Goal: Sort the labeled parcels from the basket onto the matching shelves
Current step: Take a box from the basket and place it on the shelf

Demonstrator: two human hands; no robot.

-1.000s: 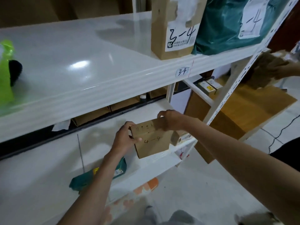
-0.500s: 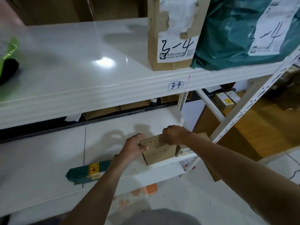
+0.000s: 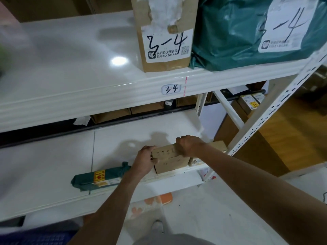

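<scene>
steadying small cardboard parcel [image 3: 169,160] on lower shelf [image 3: 123,138]: left hand [image 3: 144,160] and right hand [image 3: 187,145] fingers curled round its ends, squaring it at the front edge.

Brown cardboard box [image 3: 170,160]; teal parcel [image 3: 100,177] (yellow-red label); white shelf [image 3: 53,156].
</scene>
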